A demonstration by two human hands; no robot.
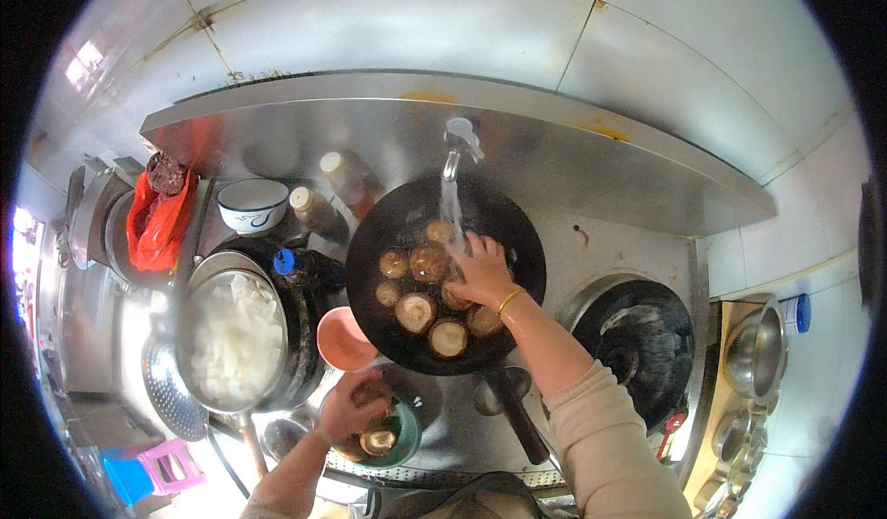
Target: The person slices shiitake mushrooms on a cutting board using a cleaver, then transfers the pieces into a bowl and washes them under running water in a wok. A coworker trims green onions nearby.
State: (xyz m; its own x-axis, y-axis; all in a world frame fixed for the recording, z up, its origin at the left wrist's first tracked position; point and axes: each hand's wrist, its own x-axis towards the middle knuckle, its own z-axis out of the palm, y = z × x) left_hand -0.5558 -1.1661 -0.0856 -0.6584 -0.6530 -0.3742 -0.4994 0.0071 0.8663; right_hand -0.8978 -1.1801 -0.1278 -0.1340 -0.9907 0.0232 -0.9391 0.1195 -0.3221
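A black wok (pixel 370 228) full of water and several brown mushrooms (pixel 416 312) sits in the middle. Water runs into it from a metal faucet (pixel 453 154). My right hand (pixel 482 271), with a gold bracelet at the wrist, reaches into the wok beside the stream, fingers stretched over the mushrooms; its fingertips are partly hidden by water. Lower left, my left hand (pixel 349 406) curls over a green bowl (pixel 407 436), its fingers closed around what looks like a brown mushroom. Another mushroom (pixel 377 441), pale underside up, lies in that bowl.
Between the hands stands a pink bowl (pixel 346 339). On the left, a pan of white chunks (pixel 231 334) steams near bottles (pixel 312 207), a white bowl (pixel 252 207) and a red bag (pixel 157 228). A second black wok (pixel 637 343) stands right; the first wok's handle (pixel 522 422) points toward me.
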